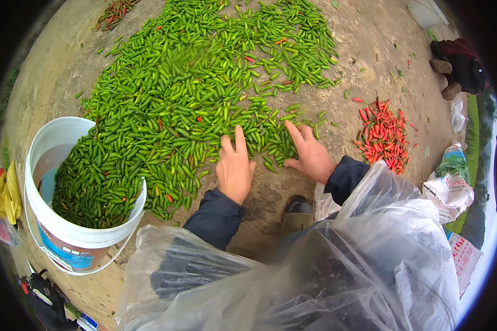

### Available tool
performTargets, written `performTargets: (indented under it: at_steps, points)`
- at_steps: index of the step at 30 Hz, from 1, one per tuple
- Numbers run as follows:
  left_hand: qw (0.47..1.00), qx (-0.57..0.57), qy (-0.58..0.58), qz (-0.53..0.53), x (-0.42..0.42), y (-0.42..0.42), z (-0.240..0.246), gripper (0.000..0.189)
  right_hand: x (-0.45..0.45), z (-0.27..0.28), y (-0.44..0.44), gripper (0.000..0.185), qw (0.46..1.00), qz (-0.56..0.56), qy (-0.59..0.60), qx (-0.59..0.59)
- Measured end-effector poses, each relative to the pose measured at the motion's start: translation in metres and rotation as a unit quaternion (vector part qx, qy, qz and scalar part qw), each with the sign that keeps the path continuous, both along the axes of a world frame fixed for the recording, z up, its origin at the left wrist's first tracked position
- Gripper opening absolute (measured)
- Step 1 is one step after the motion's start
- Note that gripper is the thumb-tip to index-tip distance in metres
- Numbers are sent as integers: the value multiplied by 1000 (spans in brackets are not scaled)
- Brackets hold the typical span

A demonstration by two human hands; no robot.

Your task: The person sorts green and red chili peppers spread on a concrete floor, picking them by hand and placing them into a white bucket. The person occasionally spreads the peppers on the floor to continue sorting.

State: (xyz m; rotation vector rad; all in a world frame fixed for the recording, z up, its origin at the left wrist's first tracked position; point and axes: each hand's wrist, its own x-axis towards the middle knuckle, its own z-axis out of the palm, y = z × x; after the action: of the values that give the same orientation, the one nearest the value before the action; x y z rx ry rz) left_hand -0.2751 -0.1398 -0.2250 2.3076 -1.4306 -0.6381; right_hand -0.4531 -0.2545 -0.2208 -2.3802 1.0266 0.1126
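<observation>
A wide layer of green chili peppers (178, 95) covers the ground before me, with a few red and orange ones among them. At its near edge, my left hand (235, 167) has its fingers spread over the peppers, palm down. My right hand (310, 155) lies to its right, thumb and fingers apart around a small cluster of green peppers. Neither hand grips a pepper that I can see. A separate pile of red chili peppers (383, 134) sits to the right of my right hand.
A tilted white plastic bucket (83, 236) at the left holds green peppers. Dark reddish peppers (114, 14) lie at the top left. Another person (459, 66) is at the upper right, near a white container (426, 14). Printed sacks (451, 192) lie at the right. My shoe (298, 213) stands below my hands.
</observation>
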Motion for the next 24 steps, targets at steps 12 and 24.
performTargets:
  at_steps: [12,24]
  points:
    - [987,-40,145,61,13,-34,-29,72,68,-15,-12,77,971,-100,-150,157]
    - [986,-118,18,119,126,-11,70,63,212,77,7,71,819,-98,-233,515]
